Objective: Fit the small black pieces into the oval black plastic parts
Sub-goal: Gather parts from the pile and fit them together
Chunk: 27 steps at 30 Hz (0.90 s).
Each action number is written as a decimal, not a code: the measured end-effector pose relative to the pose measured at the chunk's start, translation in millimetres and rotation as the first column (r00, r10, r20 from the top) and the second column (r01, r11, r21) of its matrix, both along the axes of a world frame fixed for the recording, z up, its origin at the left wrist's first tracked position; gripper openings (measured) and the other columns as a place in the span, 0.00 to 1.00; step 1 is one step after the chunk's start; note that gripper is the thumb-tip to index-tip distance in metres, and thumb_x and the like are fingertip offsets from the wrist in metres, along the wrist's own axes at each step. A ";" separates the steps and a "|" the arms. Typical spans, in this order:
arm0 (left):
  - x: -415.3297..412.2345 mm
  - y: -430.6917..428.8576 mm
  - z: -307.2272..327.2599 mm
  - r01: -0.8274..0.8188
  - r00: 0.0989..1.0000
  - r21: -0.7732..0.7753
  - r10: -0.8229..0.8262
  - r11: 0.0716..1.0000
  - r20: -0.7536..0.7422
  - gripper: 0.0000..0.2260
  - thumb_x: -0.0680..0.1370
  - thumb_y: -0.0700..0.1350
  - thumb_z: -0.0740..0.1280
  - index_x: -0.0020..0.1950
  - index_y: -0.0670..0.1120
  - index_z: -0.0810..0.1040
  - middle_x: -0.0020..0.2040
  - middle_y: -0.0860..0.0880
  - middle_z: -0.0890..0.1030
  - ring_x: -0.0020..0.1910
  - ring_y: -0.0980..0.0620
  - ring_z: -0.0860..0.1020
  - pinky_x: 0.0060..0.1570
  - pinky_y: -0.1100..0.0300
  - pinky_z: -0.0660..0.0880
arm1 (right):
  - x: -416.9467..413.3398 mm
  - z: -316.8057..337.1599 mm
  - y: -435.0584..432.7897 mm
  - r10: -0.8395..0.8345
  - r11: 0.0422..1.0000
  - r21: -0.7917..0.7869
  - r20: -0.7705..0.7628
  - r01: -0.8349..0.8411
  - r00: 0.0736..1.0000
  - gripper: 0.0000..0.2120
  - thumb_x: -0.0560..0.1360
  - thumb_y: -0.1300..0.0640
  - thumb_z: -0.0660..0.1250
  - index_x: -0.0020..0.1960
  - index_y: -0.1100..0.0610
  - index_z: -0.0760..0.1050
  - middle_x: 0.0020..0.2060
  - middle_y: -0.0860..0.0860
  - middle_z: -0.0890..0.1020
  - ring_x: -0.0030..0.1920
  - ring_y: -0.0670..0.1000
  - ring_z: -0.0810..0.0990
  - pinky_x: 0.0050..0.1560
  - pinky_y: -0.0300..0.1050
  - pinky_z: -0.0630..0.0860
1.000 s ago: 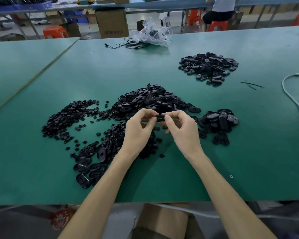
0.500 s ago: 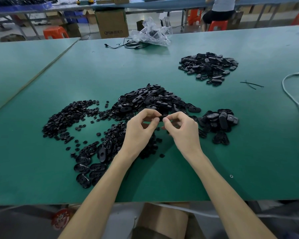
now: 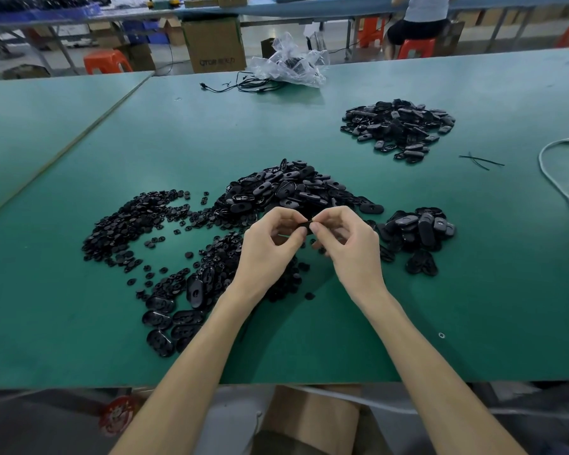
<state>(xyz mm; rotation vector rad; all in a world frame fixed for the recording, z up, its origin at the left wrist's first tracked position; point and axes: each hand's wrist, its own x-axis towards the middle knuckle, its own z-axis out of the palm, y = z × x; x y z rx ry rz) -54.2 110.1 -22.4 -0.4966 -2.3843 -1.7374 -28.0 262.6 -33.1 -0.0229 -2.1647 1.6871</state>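
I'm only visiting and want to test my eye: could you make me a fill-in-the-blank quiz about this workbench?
The left hand and right hand pinch one ____ part between them.
The table is ____.
The pile of small pieces lies to the ____ of the hands.
The cable near the right edge is ____.
Missing words: black; green; left; white.

Two long, slender forearms showing bare along their whole visible length, left hand (image 3: pixel 270 254) and right hand (image 3: pixel 352 254) likewise appearing bare, fingers slim.
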 end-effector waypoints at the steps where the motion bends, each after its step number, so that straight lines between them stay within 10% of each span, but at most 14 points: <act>1: 0.2 0.0 0.0 0.003 1.000 0.003 -0.003 1.000 0.002 0.05 0.79 0.36 0.72 0.54 0.43 0.82 0.48 0.49 0.86 0.47 0.49 0.85 0.54 0.52 0.82 | 0.2 0.1 0.2 -0.003 1.000 -0.021 0.005 0.003 1.000 0.05 0.79 0.59 0.74 0.51 0.50 0.80 0.43 0.46 0.86 0.40 0.47 0.86 0.41 0.37 0.78; 27: -4.5 -1.3 -5.2 0.028 1.000 -0.005 -0.028 1.000 0.010 0.05 0.79 0.38 0.74 0.54 0.43 0.81 0.48 0.49 0.85 0.48 0.48 0.84 0.53 0.47 0.81 | -0.1 0.6 1.0 0.045 0.992 -0.119 0.011 -0.044 0.999 0.06 0.78 0.66 0.73 0.54 0.59 0.82 0.42 0.51 0.86 0.40 0.50 0.86 0.43 0.41 0.82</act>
